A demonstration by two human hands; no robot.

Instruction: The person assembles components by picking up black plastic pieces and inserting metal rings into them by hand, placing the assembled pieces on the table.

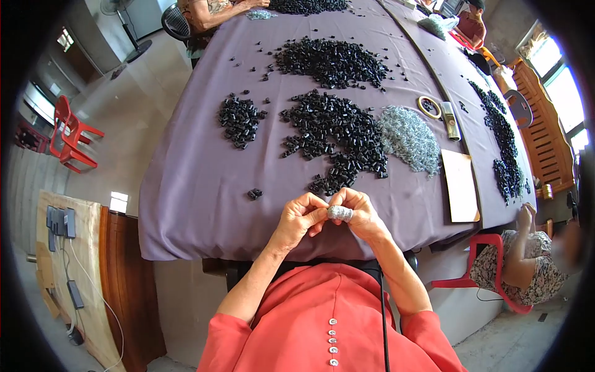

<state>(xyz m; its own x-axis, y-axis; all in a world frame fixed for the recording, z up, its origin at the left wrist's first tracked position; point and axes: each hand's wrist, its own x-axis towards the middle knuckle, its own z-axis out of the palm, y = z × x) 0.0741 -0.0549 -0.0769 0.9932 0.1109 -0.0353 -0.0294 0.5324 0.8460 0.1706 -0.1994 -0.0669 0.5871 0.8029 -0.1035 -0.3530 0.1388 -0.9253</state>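
Here in the head view, both hands meet right at the near edge of the table! The left hand has thumb and forefinger drawn into a tight pinch, and the right hand pinches just as narrowly, fingertips together against it. Anything between those tips is too small to make out, so I can't tell what they hold. A grey wrapping covers one digit of the right hand.

Just beyond the fingers sits the near heap of black pieces, its tail spilling down toward them. Touching its right side, a pile of silvery pieces! Over to the left, a smaller black heap, and nearer the edge a little black cluster. Farther up the cloth, another big black mound.

Out right, a tan ring lies beyond a cardboard sheet, and past the seam runs a long strip of black pieces. A co-worker sits at that right side, hands raised by the table's edge.
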